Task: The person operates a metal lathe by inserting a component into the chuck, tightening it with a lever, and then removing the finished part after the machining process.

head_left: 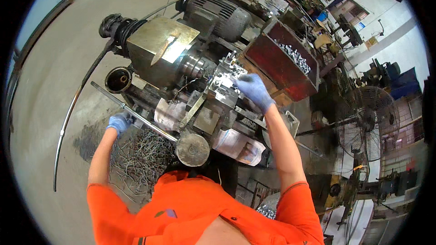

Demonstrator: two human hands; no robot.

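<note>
My left hand, in a blue-grey glove, is closed at the lower left side of a small lathe, beside a long steel rod lever. What its fingers hold is hidden. My right hand, gloved alike, reaches over the tool slide with fingers bent in at a cluster of small shiny metal parts. Whether one is between the fingertips is too small to make out. Left of the slide sits the spindle chuck, next to the box-shaped headstock. A round metal disc stands nearest my body.
A red-brown metal bin of small metal pieces stands behind my right hand. Metal shavings heap on the floor at left. A motor sits at the back, a caged fan at right. Paper sheets lie on the machine.
</note>
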